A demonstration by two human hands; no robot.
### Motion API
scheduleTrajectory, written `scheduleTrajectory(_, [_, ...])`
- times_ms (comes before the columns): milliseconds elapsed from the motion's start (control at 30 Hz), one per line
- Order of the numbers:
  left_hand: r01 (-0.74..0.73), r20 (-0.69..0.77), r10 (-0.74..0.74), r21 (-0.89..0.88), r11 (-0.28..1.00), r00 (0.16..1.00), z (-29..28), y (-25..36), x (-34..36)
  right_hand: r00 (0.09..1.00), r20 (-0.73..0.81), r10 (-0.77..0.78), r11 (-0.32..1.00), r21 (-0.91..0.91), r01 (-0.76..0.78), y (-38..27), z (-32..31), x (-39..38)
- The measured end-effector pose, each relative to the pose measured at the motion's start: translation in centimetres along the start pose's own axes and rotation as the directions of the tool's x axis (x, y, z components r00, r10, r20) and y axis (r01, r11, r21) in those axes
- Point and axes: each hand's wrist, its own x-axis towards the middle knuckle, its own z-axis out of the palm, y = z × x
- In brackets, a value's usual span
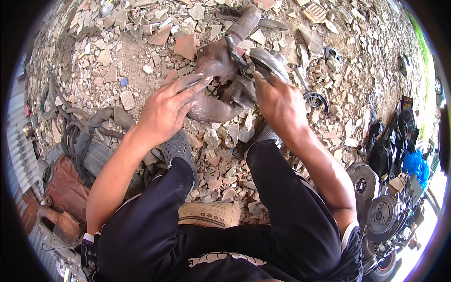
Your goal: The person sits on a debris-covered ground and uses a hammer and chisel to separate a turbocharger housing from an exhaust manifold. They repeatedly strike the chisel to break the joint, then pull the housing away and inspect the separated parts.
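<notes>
On the rubble in front of me lies a rusty cast engine part with thick curved pipes (213, 109), which looks like a pump housing. A grey, round pulley-like wheel (270, 65) sits on its right side. My left hand (167, 103) lies along the left of the casting, fingers stretched out and touching it; the thumb is hidden. My right hand (281, 101) is closed near the wheel, its fingertips bent in at the middle of the casting. What they pinch there is too small to make out. A dark stub or rod (234, 49) slants across the top.
Broken tile and stone cover the ground. A spanner-like tool (303, 79) and a dark curved piece (317, 100) lie right of the casting. Hoses (105, 115) and rusty parts (68, 176) are at left. An engine with pulleys (383, 214) and a blue bag (416, 167) stand at right.
</notes>
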Motion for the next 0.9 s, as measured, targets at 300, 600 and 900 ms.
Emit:
scheduleTrajectory(300, [-0.02,-0.036,0.021,0.034,0.999,0.999,0.1,-0.2,-0.1,0.98,0.193,0.045,0.996,-0.079,-0.031,-0.7,-1.8,4.4])
scheduleTrajectory(600, [-0.059,-0.039,0.062,0.055,0.997,0.997,0.2,-0.5,-0.1,0.986,0.092,-0.139,0.958,0.265,0.111,7.3,-3.7,5.6])
scheduleTrajectory(900, [-0.052,-0.045,0.053,0.035,0.998,0.998,0.3,-0.6,-0.1,0.983,-0.171,-0.071,0.979,0.178,0.102,4.5,-2.3,1.2])
